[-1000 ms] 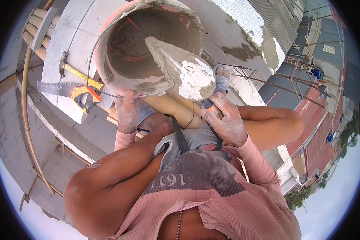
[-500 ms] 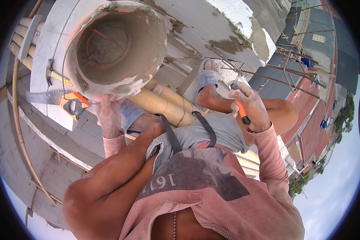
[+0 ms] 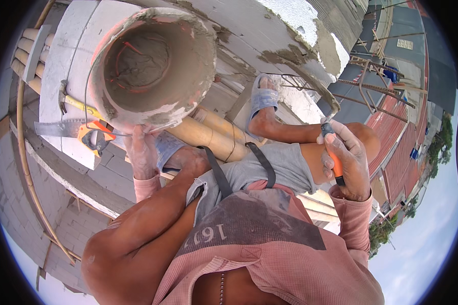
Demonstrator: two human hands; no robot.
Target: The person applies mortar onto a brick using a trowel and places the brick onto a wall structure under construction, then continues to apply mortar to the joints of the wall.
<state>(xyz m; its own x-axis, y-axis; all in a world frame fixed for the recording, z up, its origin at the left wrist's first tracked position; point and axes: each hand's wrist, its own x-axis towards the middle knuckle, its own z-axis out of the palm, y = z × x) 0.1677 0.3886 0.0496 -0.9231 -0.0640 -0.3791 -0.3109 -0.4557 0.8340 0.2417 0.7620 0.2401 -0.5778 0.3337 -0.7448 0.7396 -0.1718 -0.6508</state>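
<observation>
Head view: the left hand (image 3: pixel 143 150) is gripping the near rim of the mortar-caked bucket (image 3: pixel 152 66) at far left, while the right hand (image 3: pixel 347 162), well apart, is clamping the orange trowel handle (image 3: pixel 334 158); a hammer (image 3: pixel 75 101) is lying left of the bucket.

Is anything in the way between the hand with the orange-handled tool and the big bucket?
Yes. The right hand holds the tool out beside the raised knee, and the shin and sandalled foot lie between it and the bucket. The left hand touches the bucket's lower rim.
</observation>
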